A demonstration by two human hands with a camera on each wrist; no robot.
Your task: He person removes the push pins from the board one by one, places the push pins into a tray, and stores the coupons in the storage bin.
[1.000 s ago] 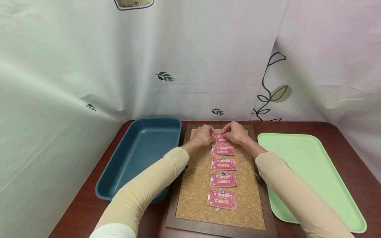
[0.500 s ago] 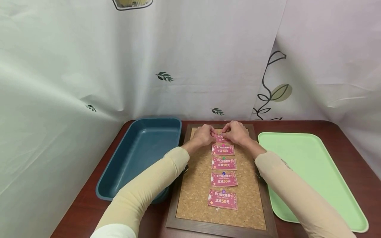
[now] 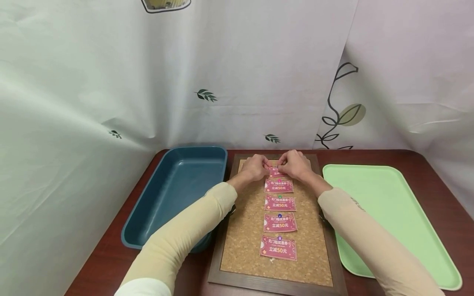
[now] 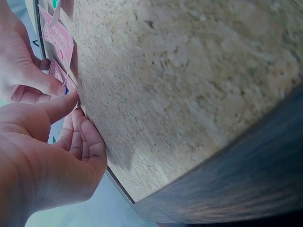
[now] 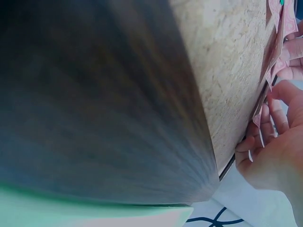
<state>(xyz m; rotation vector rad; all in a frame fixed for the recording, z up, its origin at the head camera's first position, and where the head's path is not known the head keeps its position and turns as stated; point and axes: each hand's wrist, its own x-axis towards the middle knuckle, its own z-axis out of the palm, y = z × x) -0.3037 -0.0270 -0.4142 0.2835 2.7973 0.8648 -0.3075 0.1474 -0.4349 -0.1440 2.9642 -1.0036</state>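
Note:
At the far end of a framed corkboard (image 3: 240, 238), both hands meet over the top pink paper coupon (image 3: 275, 173). My left hand (image 3: 254, 167) pinches the coupon near its upper left edge. My right hand (image 3: 295, 164) comes from the other side and pinches a small blue push pin (image 4: 66, 91) at the coupon's upper edge. The left thumb lies close beside that pin in the left wrist view, and the pin's tip is hidden. Below, several matching coupons hang in a column, such as the nearest coupon (image 3: 278, 250), each with a coloured push pin at its top.
A deep blue tray (image 3: 174, 193) stands left of the board, partly under the left sleeve. To the right lies a flat light green tray (image 3: 374, 197), crossed by the right forearm. All rest on a dark red-brown table (image 3: 411, 164) against a leaf-printed white sheet (image 3: 237, 82).
Both hands stay at the top coupon with only slight finger movement. The whole head view has shifted a little; the lower coupons are unchanged.

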